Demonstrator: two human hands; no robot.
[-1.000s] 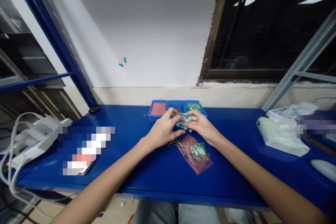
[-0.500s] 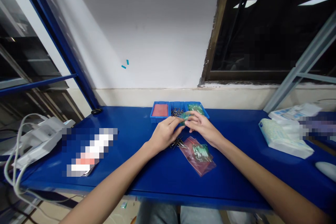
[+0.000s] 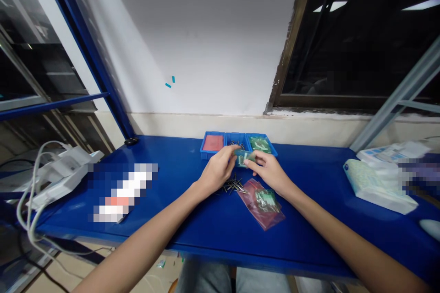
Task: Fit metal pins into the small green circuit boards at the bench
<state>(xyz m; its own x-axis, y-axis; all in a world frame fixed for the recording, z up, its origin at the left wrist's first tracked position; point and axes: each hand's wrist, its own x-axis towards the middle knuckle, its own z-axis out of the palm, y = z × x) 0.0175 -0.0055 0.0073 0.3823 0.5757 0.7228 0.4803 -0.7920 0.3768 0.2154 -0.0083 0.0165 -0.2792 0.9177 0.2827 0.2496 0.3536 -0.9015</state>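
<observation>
Between my two hands is a small green plastic packet (image 3: 243,159) with pale and metallic shapes in it. My left hand (image 3: 220,167) pinches its left side, and my right hand (image 3: 266,167) grips its right side with thumb and fingers. Just below my left hand lies a loose pile of thin metal screws or pins (image 3: 234,185), too small to tell which. To its right a pinkish-red plastic bag (image 3: 252,199) lies flat, with another green packet (image 3: 267,200) on it.
Behind my hands stand three joined blue bins: one with pink-red bags (image 3: 213,143), one with metal pieces (image 3: 236,142), one with green packets (image 3: 260,143). A power strip with cables (image 3: 63,176) is at left on the blue table (image 3: 192,219). A tissue pack (image 3: 378,185) lies right.
The green packet now shows its flat face more fully, held from both sides. My right-hand fingers have drawn in around its edge. The view has shifted slightly.
</observation>
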